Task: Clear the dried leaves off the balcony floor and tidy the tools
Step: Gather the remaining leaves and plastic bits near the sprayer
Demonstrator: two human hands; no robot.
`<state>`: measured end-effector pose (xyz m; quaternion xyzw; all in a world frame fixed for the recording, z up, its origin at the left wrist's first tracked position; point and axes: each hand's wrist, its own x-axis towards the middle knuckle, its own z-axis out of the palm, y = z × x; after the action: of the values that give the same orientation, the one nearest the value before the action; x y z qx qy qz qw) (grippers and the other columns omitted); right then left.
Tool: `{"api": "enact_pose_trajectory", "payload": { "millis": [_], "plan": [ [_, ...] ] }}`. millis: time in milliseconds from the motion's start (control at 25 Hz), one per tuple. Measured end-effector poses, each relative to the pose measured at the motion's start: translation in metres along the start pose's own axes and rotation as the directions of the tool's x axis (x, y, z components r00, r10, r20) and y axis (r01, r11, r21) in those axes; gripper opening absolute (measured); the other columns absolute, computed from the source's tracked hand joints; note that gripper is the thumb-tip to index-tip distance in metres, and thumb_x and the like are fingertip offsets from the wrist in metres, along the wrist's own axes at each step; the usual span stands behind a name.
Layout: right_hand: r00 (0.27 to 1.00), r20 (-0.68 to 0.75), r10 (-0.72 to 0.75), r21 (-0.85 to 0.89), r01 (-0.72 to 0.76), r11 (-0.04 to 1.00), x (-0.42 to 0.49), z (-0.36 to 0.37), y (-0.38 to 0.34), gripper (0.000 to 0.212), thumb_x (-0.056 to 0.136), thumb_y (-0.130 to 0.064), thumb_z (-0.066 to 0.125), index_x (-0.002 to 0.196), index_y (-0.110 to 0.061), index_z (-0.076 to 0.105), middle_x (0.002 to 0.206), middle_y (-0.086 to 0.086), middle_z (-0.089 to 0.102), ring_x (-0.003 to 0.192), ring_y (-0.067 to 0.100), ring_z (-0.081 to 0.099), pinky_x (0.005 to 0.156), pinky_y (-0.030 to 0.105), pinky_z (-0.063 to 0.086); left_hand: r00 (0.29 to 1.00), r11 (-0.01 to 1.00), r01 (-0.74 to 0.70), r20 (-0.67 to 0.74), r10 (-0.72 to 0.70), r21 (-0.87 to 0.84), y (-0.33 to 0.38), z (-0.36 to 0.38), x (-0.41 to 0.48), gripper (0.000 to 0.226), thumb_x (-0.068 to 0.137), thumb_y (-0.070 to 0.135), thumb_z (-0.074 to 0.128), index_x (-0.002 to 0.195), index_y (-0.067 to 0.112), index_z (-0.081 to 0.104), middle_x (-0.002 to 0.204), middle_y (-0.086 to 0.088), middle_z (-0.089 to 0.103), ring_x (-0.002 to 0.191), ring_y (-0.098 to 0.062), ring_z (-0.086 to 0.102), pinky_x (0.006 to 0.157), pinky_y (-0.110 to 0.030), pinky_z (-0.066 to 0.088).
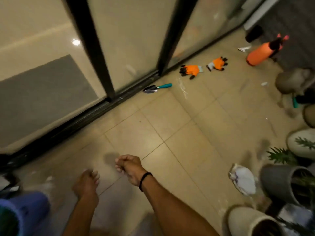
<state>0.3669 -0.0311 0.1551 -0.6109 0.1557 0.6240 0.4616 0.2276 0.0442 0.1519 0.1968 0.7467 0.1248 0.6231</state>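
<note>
1. Broadly, the tiled balcony floor (179,133) spreads out ahead of both hands. The black-framed sliding door (133,48) runs along it beyond the left hand.
2. A blue container (29,208) sits just left of the left forearm. A grey pot (276,179) and a beige pot (243,220) stand to the right of the right arm.
3. The right hand (131,169), a black band at its wrist, hangs over the floor with its fingers curled into the palm, and nothing shows in them.
4. The left hand (87,183) is just beside it and nearer the body. It is too blurred to tell how far open it is or whether it holds anything.
5. An orange spray bottle (262,51) sits far ahead and to the right of the right hand.
6. An orange glove (190,70) and a second glove (217,63) lie on the floor near each other but apart, well ahead of the right hand.
7. A teal-handled trowel (156,87) lies by the door track, ahead of the right hand and nearer to it than the gloves.
</note>
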Motion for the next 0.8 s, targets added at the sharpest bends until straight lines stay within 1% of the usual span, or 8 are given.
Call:
{"api": "enact_pose_trajectory", "payload": {
  "millis": [80,120,200,360,480,560,680,800],
  "plan": [
    [0.997,-0.059,-0.052,0.05,0.055,0.997,-0.009,-0.072,-0.042,0.007,0.091,-0.004,0.068,0.089,-0.01,0.065,0.077,0.004,0.063,0.054,0.003,0.06,0.054,0.015,0.05,0.996,0.992,-0.08,-0.04,0.084,0.093,-0.002,0.087,-0.037,0.007,0.094,0.017,0.062,0.089,0.013,0.061,0.061,0.001,0.062,0.048,-0.007,0.057,0.046,-0.017,0.046],
    [0.994,-0.083,-0.073,0.077,0.079,0.994,-0.013,-0.109,-0.063,0.009,0.091,-0.004,0.067,0.087,-0.011,0.065,0.077,0.004,0.063,0.056,0.004,0.06,0.056,0.015,0.051,0.991,0.985,-0.121,-0.046,0.128,0.126,-0.005,0.131,-0.056,0.011,0.099,0.018,0.057,0.094,0.011,0.064,0.069,-0.003,0.064,0.059,-0.012,0.061,0.056,-0.022,0.05],
    [0.981,-0.158,-0.112,0.135,0.134,0.982,-0.023,-0.184,-0.1,0.009,0.092,-0.005,0.067,0.086,-0.011,0.067,0.075,0.003,0.063,0.059,0.007,0.059,0.06,0.017,0.052,0.979,0.958,-0.201,0.017,0.202,0.202,-0.016,0.216,-0.096,0.015,0.101,0.017,0.054,0.101,0.007,0.065,0.081,-0.01,0.066,0.073,-0.021,0.063,0.067,-0.03,0.052],
    [0.911,-0.381,-0.157,0.248,0.264,0.932,-0.034,-0.325,-0.16,0.005,0.09,-0.007,0.069,0.087,-0.009,0.072,0.078,0.007,0.067,0.068,0.013,0.061,0.064,0.021,0.053,0.937,0.87,-0.344,0.187,0.295,0.353,-0.041,0.37,-0.15,0.02,0.1,0.015,0.056,0.103,0.0,0.068,0.086,-0.015,0.067,0.071,-0.022,0.063,0.069,-0.031,0.053],
    [0.836,-0.531,-0.137,0.342,0.359,0.869,-0.033,-0.431,-0.2,0.005,0.089,-0.008,0.071,0.086,-0.01,0.074,0.074,0.006,0.067,0.068,0.015,0.059,0.065,0.023,0.052,0.881,0.775,-0.457,0.341,0.328,0.436,-0.07,0.484,-0.179,0.018,0.101,0.021,0.056,0.099,0.008,0.069,0.086,-0.011,0.069,0.079,-0.023,0.066,0.077,-0.037,0.055],
    [0.771,-0.631,-0.087,0.371,0.398,0.839,-0.035,-0.499,-0.222,0.005,0.088,-0.007,0.071,0.086,-0.01,0.075,0.07,0.005,0.066,0.065,0.015,0.057,0.064,0.024,0.051,0.846,0.695,-0.517,0.421,0.328,0.5,-0.089,0.552,-0.193,0.017,0.101,0.021,0.056,0.093,0.011,0.068,0.085,-0.01,0.07,0.08,-0.023,0.066,0.08,-0.038,0.055],
    [0.674,-0.738,-0.002,0.405,0.446,0.798,-0.027,-0.604,-0.246,0.005,0.088,-0.009,0.071,0.088,-0.012,0.075,0.069,0.006,0.067,0.064,0.016,0.058,0.063,0.026,0.052,0.795,0.556,-0.59,0.541,0.273,0.586,-0.115,0.656,-0.211,0.022,0.1,0.022,0.057,0.084,0.014,0.068,0.081,-0.008,0.071,0.08,-0.026,0.067,0.08,-0.042,0.054],
    [0.573,-0.814,0.096,0.435,0.49,0.755,-0.021,-0.689,-0.272,0.005,0.087,-0.01,0.074,0.091,-0.009,0.076,0.074,0.007,0.07,0.067,0.017,0.062,0.068,0.029,0.055,0.748,0.428,-0.654,0.616,0.248,0.623,-0.138,0.745,-0.234,0.024,0.101,0.03,0.056,0.087,0.015,0.069,0.08,-0.003,0.071,0.079,-0.021,0.067,0.073,-0.034,0.052]
  ]
}}
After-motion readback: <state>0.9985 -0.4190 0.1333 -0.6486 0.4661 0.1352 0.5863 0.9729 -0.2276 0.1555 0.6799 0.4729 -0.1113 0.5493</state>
